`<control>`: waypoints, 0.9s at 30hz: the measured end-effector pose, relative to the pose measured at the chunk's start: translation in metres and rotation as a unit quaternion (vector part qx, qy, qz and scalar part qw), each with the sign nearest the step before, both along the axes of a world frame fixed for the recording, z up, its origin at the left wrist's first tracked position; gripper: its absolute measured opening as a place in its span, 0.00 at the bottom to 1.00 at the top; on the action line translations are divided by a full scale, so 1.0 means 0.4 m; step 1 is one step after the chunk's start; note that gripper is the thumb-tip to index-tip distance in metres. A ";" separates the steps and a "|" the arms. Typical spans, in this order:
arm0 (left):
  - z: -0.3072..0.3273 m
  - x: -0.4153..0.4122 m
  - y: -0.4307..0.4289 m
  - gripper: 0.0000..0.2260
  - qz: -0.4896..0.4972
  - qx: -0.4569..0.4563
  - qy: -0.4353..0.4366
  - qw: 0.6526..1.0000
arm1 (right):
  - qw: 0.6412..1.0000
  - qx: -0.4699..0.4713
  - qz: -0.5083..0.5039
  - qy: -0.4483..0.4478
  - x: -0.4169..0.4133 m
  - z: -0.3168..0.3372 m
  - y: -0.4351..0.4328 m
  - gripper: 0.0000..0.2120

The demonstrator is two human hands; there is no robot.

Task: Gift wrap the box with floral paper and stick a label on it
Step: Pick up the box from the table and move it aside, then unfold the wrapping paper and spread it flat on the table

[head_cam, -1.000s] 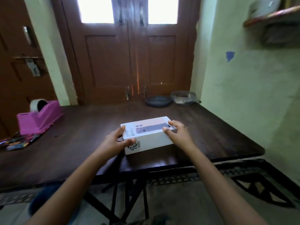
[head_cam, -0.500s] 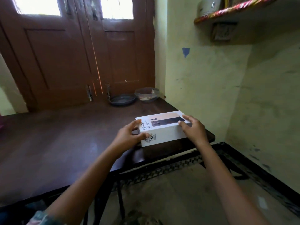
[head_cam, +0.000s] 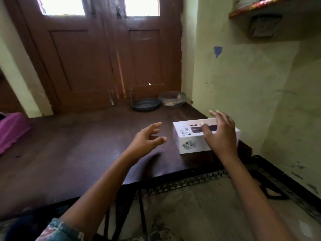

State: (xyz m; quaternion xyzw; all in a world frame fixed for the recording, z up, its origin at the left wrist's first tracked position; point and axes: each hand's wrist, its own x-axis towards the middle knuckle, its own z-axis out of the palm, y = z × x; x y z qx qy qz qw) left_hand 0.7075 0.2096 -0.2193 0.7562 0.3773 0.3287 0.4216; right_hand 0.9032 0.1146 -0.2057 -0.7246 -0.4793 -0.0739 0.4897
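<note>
Head view: box at the right near corner, both hands open, right hand nearer

**Position of the box.** The box [head_cam: 189, 134] lies flat on the table [head_cam: 78, 145], close to the front edge and hard by the right-hand edge. Its long axis runs left to right across the person, the far end angled slightly away. The printed lid faces up and the left short end faces the left hand.

**Hands.** The right hand [head_cam: 219, 134] is over the right half of the lid, fingers spread and straight, gripping nothing. The picture is blurred here, so I cannot tell whether the palm touches the lid or hangs just above it. The left hand [head_cam: 146, 139] is also wide, fingers loosely fanned, above the bare wood. It is just beside the box's left end and apart from it, with table showing between.

**Finding.** The right hand is the nearer and lies directly over the box. The left hand would have to travel rightward along the long axis to reach it.

**Task standing.** The box is bare. No floral paper and no label are in view, so wrapping appears not yet begun. A pink tape holder [head_cam: 12, 131] sits at the far left edge, well apart from the box.
</note>
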 end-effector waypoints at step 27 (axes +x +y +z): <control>-0.022 -1.179 0.232 0.17 0.575 -0.084 0.183 0.793 | 0.841 -0.206 0.501 -0.001 -1.195 -0.025 0.574 0.24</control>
